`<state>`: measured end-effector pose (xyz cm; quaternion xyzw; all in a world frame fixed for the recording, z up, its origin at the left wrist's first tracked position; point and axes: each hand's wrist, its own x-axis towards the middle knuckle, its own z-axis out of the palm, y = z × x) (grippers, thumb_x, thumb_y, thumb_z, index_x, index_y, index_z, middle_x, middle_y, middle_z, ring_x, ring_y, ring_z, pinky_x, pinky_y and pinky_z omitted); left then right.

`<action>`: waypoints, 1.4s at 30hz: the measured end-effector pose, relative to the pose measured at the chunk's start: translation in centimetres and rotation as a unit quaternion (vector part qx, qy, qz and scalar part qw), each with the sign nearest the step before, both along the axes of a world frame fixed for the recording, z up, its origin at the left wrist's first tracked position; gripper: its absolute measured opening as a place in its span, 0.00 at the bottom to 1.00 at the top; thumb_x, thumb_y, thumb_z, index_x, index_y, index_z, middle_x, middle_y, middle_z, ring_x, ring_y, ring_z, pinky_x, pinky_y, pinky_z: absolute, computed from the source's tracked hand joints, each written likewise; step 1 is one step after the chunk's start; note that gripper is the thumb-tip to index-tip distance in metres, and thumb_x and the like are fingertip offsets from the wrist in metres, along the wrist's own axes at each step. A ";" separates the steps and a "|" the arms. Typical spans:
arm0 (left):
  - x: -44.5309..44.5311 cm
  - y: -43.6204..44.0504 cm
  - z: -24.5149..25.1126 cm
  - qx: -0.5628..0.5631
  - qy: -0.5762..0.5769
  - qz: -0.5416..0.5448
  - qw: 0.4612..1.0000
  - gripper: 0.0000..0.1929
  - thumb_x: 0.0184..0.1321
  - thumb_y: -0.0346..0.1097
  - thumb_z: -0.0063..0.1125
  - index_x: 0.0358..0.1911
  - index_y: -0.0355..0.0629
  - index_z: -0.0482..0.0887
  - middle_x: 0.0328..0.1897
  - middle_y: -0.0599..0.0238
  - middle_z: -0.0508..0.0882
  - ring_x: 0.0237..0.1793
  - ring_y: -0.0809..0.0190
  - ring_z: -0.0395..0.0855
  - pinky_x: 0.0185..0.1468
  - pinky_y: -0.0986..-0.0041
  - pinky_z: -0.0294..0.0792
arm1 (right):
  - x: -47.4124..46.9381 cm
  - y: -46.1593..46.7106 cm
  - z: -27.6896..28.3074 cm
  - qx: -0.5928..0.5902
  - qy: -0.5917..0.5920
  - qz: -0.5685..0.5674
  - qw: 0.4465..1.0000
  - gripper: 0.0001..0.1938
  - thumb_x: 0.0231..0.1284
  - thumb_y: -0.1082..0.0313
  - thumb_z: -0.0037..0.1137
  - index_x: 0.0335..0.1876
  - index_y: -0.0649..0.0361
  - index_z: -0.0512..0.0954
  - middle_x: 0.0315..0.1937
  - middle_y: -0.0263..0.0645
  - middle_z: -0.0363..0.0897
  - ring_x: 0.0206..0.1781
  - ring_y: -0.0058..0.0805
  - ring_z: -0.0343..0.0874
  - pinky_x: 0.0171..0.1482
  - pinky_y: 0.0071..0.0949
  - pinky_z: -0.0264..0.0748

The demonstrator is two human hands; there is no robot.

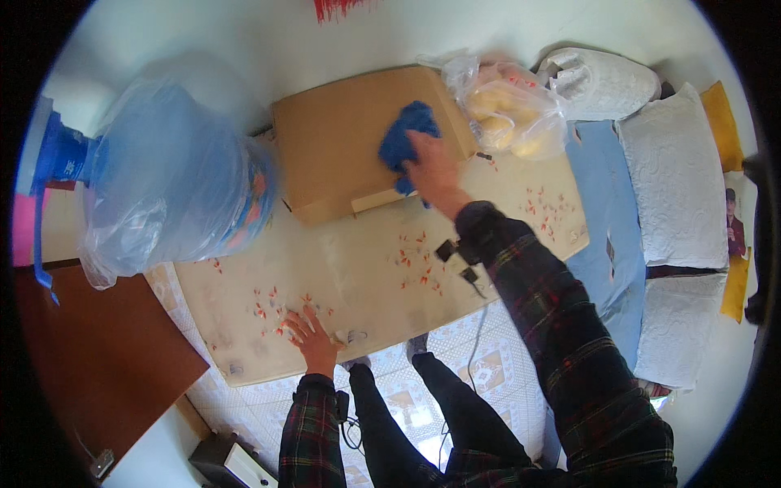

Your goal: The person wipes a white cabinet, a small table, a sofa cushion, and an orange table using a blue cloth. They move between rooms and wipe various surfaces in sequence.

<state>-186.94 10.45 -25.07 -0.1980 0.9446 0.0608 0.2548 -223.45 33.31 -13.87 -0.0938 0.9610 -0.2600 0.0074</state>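
Note:
My right hand (434, 174) is pressed on a blue cloth (407, 139), which lies bunched on the top of a closed cardboard box (335, 149). The hand is slightly blurred, and some fingers are hidden by the cloth. My left hand (316, 343) rests palm down near the front edge of the table (341, 274), its fingers spread and nothing in them. The table's cover is pale with red printed marks. The box stands at the back of the table, against the wall.
A large blue water bottle wrapped in clear plastic (177, 183) stands left of the box. At its right is a plastic bag of yellow items (509, 116). A blue-covered seat with white cushions (674, 183) adjoins the table's right. A brown tabletop (104, 360) is at lower left.

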 end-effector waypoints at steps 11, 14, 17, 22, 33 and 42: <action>-0.5 0.2 0.6 -0.046 -0.044 -0.032 0.997 0.79 0.25 0.61 0.84 0.78 0.37 0.37 0.79 0.24 0.38 0.78 0.24 0.39 0.68 0.36 0.61 | 0.3 -7.8 -0.8 0.011 0.035 0.214 0.976 0.28 0.48 0.74 0.62 0.61 0.53 0.75 0.58 0.44 0.75 0.62 0.47 0.72 0.58 0.45 0.74; -0.7 0.3 1.1 -0.045 -0.054 -0.034 0.997 0.79 0.27 0.59 0.84 0.78 0.35 0.34 0.79 0.23 0.37 0.78 0.24 0.41 0.71 0.40 0.59 | -0.1 -2.0 -1.0 -0.010 0.061 0.137 0.989 0.30 0.48 0.77 0.61 0.63 0.54 0.74 0.61 0.45 0.74 0.63 0.48 0.71 0.61 0.44 0.73; -0.8 0.2 1.4 -0.030 -0.053 -0.029 0.998 0.78 0.28 0.59 0.84 0.77 0.35 0.34 0.78 0.22 0.36 0.78 0.24 0.40 0.73 0.38 0.54 | 1.9 4.1 -1.1 -0.024 0.086 0.085 0.992 0.31 0.47 0.79 0.60 0.64 0.54 0.73 0.63 0.46 0.73 0.64 0.49 0.71 0.63 0.43 0.72; -0.9 -0.1 1.4 0.012 -0.064 -0.024 0.998 0.78 0.29 0.57 0.84 0.76 0.30 0.34 0.77 0.19 0.34 0.77 0.21 0.33 0.78 0.39 0.39 | 8.5 10.9 -3.5 0.000 0.056 0.122 0.991 0.32 0.44 0.78 0.61 0.63 0.53 0.73 0.62 0.44 0.72 0.63 0.48 0.71 0.61 0.42 0.73; 0.2 -2.6 -1.8 -0.090 -0.135 -0.165 0.973 0.78 0.36 0.69 0.76 0.73 0.19 0.31 0.77 0.20 0.33 0.76 0.20 0.32 0.78 0.38 0.29 | 14.3 26.8 -9.2 0.137 -0.058 -0.072 0.986 0.35 0.47 0.75 0.64 0.66 0.49 0.71 0.65 0.44 0.71 0.64 0.48 0.72 0.59 0.43 0.74; -0.8 -2.9 -1.1 -0.086 -0.162 -0.210 0.960 0.73 0.41 0.66 0.75 0.74 0.21 0.34 0.76 0.15 0.38 0.77 0.22 0.37 0.78 0.41 0.38 | 22.6 34.9 -7.5 0.116 -0.170 -0.377 0.903 0.29 0.55 0.69 0.60 0.67 0.51 0.72 0.62 0.46 0.74 0.63 0.50 0.70 0.60 0.50 0.72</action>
